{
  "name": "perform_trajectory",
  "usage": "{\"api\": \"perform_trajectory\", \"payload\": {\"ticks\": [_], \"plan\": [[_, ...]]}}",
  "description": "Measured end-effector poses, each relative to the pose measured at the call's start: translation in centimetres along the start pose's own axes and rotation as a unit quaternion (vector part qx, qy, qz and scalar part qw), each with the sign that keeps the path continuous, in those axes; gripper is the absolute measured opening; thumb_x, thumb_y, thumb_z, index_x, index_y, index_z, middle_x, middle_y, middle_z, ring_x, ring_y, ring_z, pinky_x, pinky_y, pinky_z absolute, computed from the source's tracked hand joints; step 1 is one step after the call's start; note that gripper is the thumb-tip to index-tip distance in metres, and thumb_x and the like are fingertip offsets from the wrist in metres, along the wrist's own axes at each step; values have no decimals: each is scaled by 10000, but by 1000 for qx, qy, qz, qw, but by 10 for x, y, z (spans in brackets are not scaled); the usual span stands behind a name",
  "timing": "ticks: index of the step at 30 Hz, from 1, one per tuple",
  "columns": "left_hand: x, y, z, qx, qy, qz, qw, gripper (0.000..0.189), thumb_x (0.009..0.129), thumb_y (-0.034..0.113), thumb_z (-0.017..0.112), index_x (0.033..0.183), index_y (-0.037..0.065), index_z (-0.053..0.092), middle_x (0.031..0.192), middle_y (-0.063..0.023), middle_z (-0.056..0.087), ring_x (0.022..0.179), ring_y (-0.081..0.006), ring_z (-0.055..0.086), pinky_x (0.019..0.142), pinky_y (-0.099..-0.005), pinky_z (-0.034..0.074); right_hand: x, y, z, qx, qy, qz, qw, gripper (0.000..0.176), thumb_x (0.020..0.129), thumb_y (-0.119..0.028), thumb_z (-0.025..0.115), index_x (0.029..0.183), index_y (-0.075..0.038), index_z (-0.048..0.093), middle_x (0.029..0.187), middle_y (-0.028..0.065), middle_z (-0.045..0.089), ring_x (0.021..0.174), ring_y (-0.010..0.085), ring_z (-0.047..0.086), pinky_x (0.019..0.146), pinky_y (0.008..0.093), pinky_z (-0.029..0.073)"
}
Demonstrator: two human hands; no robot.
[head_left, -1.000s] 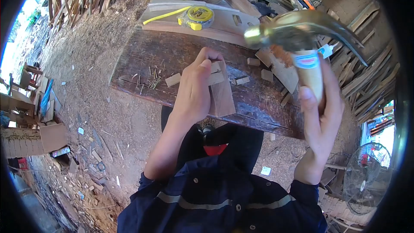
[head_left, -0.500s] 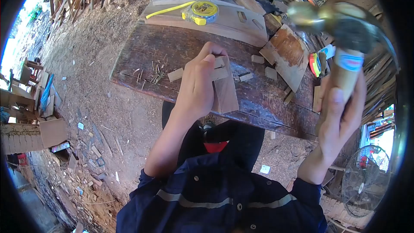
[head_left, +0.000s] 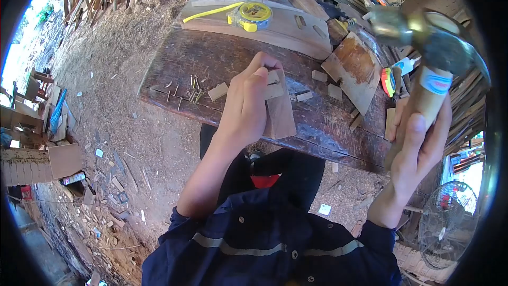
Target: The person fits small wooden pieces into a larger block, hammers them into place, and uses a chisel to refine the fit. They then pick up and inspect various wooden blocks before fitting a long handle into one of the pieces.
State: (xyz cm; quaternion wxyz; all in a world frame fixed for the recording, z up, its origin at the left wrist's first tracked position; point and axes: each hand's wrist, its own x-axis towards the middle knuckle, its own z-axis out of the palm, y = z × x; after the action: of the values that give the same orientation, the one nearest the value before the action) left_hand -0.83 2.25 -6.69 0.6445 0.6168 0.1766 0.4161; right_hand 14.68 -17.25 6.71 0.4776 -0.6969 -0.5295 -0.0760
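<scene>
In the head view, the one view here, I see the left hand (head_left: 244,99) gripping a wooden block (head_left: 281,118) at the near edge of the worn bench (head_left: 182,55), its thumb by a small wood piece (head_left: 273,91) on top. The block looks stiff and fairly light, best held by its sides. Its long axis runs away from the person, the far end leaning slightly left. The right hand (head_left: 418,140) clasps a hammer (head_left: 444,55) by the handle, well apart from the block. The hammer seems head-heavy; its handle slants up and rightward, striking face leftward, claw curving right.
</scene>
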Motion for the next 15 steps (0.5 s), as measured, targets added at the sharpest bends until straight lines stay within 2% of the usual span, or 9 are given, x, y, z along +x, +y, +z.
{"api": "perform_trajectory", "payload": {"ticks": [2, 3, 5, 7, 8, 10, 12, 13, 15], "plan": [[0, 0, 2, -2, 12, 9, 1000, 409, 1028, 288, 312, 1073, -18, 579, 858, -191, 628, 818, -271, 611, 803, -383, 472, -1, -1, 3, -24, -56, 2, 998, 517, 1039, -317, 638, 1444, -1, 577, 1163, 191, 741, 904, 285, 741, 783, 409, 564], [0, 0, 4, -10, 21, 4, 1000, 409, 1029, 287, 312, 1069, -18, 580, 858, -193, 627, 818, -275, 610, 805, -383, 472, 1, -3, 7, -111, -129, -29, 985, 514, 1035, -315, 645, 1446, -14, 579, 1166, 200, 741, 912, 294, 745, 796, 410, 567], [0, 0, 6, -23, 27, -4, 999, 409, 1030, 285, 311, 1064, -19, 581, 861, -197, 626, 820, -281, 611, 807, -384, 471, 1, -7, 16, -177, -264, -19, 948, 509, 1011, -283, 666, 1468, -73, 586, 1197, 220, 736, 959, 329, 755, 852, 408, 570], [-1, 0, 6, -31, 23, -10, 999, 409, 1030, 282, 309, 1059, -20, 583, 865, -200, 626, 823, -288, 612, 810, -385, 471, 3, -8, 12, -192, -226, -39, 954, 502, 991, -248, 697, 1468, -123, 603, 1135, 209, 747, 949, 345, 760, 846, 423, 586], [0, 0, 5, -26, 13, -11, 1000, 420, 1023, 320, 319, 1081, -6, 578, 882, -152, 611, 825, -231, 593, 790, -355, 461, 7, -7, 9, -198, -209, -53, 956, 504, 980, -230, 712, 1468, -149, 611, 1104, 203, 753, 944, 352, 763, 843, 431, 595], [0, 0, 1, -14, -10, -17, 1000, 453, 1008, 395, 338, 1123, 23, 569, 915, -56, 582, 829, -117, 556, 749, -293, 442, 7, 1, -1, -185, -131, -59, 972, 506, 1006, -236, 683, 1478, -83, 585, 1175, 186, 749, 933, 289, 755, 795, 393, 582], [-1, -1, 1, -24, -11, -23, 999, 449, 1009, 392, 339, 1122, 23, 570, 916, -57, 583, 833, -115, 557, 751, -291, 439, 4, 6, -9, -132, -27, -30, 990, 511, 1023, -250, 659, 1481, -44, 565, 1143, 159, 738, 836, 207, 691, 713, 331, 534], [-1, -1, 1, -29, -12, -26, 999, 447, 1009, 390, 339, 1122, 24, 570, 917, -57, 583, 835, -114, 558, 752, -289, 438, 5, 0, -2, -47, 20, -8, 999, 517, 1030, -257, 647, 1482, -24, 554, 1111, 144, 729, 781, 163, 640, 676, 295, 497], [-1, 2, 1, -23, -11, -24, 999, 446, 1011, 389, 336, 1116, 25, 571, 916, -58, 582, 831, -117, 561, 744, -288, 441, 4, -4, 9, 41, 51, 11, 998, 534, 1043, -271, 623, 1484, 16, 532, 1048, 113, 710, 672, 77, 537, 601, 222, 423]]}}
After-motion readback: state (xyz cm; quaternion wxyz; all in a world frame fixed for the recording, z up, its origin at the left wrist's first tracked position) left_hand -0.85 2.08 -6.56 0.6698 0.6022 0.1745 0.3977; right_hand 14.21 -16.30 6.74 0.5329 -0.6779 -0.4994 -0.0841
